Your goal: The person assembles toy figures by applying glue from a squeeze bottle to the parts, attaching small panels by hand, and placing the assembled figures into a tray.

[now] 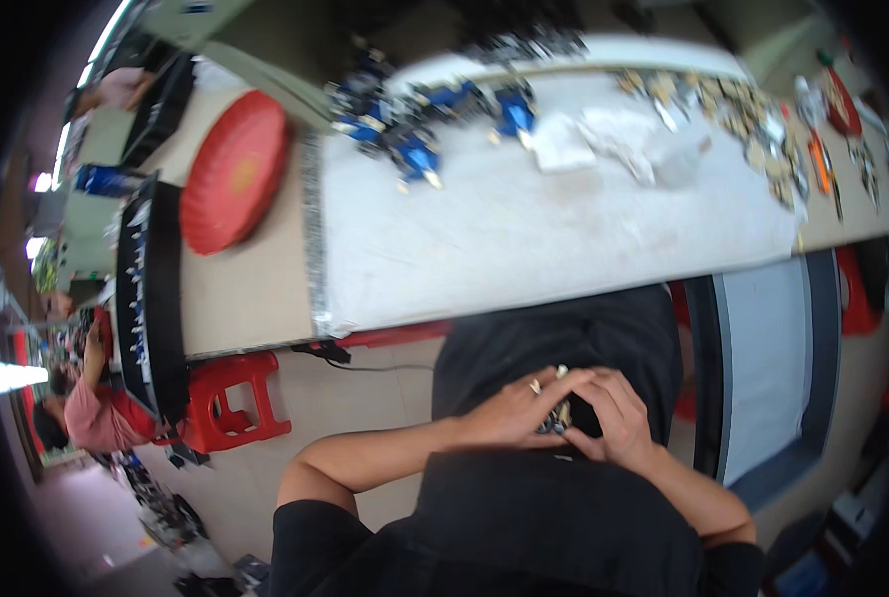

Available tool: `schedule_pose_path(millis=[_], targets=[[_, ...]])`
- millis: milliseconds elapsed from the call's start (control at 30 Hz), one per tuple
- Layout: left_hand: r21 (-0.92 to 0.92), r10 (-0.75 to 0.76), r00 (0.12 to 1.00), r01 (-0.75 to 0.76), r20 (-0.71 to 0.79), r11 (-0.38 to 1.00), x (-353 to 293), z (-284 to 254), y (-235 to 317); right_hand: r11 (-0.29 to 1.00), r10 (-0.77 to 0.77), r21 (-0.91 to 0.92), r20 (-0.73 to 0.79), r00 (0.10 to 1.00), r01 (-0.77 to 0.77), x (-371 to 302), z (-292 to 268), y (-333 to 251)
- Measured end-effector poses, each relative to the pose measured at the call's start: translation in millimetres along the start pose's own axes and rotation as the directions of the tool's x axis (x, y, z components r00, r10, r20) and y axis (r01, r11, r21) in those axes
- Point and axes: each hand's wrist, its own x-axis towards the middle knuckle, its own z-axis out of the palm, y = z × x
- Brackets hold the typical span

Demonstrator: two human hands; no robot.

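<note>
Over my lap, my left hand and my right hand come together around a small piece with cream and dark shiny parts. Fingers of both hands curl about it and cover most of it, so its kind does not show. A cream tip sticks up between the fingertips. On the white-covered table in front lie several small blue and dark pieces with cream ends, and one more blue piece sits a little to their right.
A red round tray stands at the left on the table. White crumpled wrapping lies at the back, with many tan pieces and an orange-handled tool to the right. A red stool and another person are left.
</note>
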Motion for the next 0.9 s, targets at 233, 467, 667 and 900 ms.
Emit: schedule_pose_path(millis=[233,467,667,900], targets=[[-0.106,0.017,0.998,-0.023,-0.059,0.994,5.0,-16.9,1.9,0.996,0.073,0.050,0.016,0.997,-0.074,10.4,3.4,4.7],[-0.054,0.183,0.978,-0.189,-0.104,0.980,33.2,-32.9,7.0,0.974,0.222,-0.014,-0.086,0.971,-0.224,26.1,-21.7,-3.0],[-0.039,0.119,0.981,-0.127,-0.151,0.991,29.4,-19.0,9.6,0.980,0.175,-0.075,-0.097,0.980,-0.182,18.2,-18.5,-5.5],[-0.135,0.020,0.998,-0.028,-0.061,0.990,26.5,-12.6,6.9,0.974,0.224,-0.026,-0.029,0.974,-0.224,11.2,-15.8,0.7]])
